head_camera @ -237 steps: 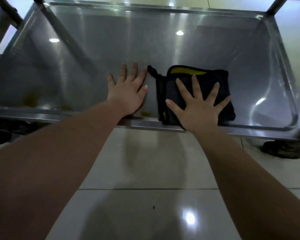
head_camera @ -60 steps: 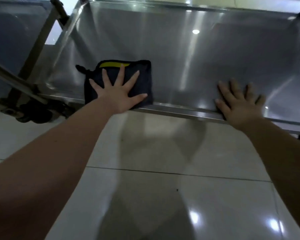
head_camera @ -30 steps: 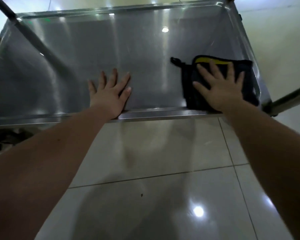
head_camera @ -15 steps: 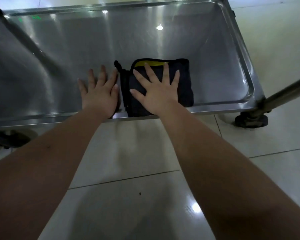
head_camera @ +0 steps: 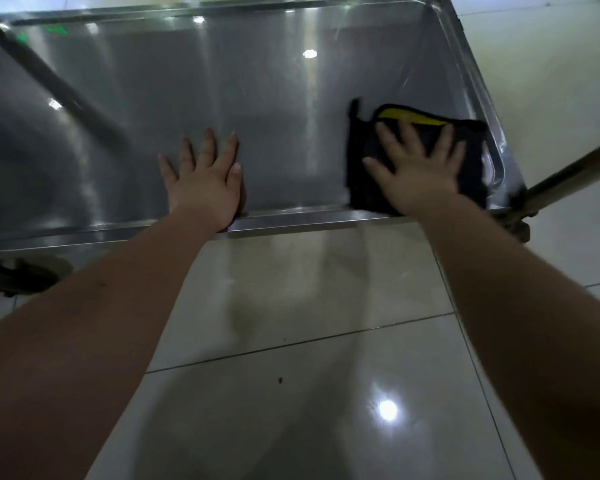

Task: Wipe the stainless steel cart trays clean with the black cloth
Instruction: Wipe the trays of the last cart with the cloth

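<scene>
Right hand (head_camera: 420, 174) grip spread flat, pressing black cloth (head_camera: 471, 157) under palm, near-right corner of bottom cart tray (head_camera: 291, 216). Left hand (head_camera: 205, 181) splayed bare, well apart. Mid-wipe; tray looks streaky, other trays unseen.

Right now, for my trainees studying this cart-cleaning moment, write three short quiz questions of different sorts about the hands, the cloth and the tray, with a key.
1. True or false: the right hand lies flat, fingers spread, on the black cloth.
2. Multiple choice: where in the steel tray is the cloth? A) far left corner B) middle C) near right corner
3. Short answer: what does the left hand touch?

Key
1. True; the palm presses on the cloth and nothing is gripped.
2. C; it sits against the tray's right wall, close to the near rim.
3. The bare tray floor, with the wrist over the near rim; it holds nothing.
</scene>
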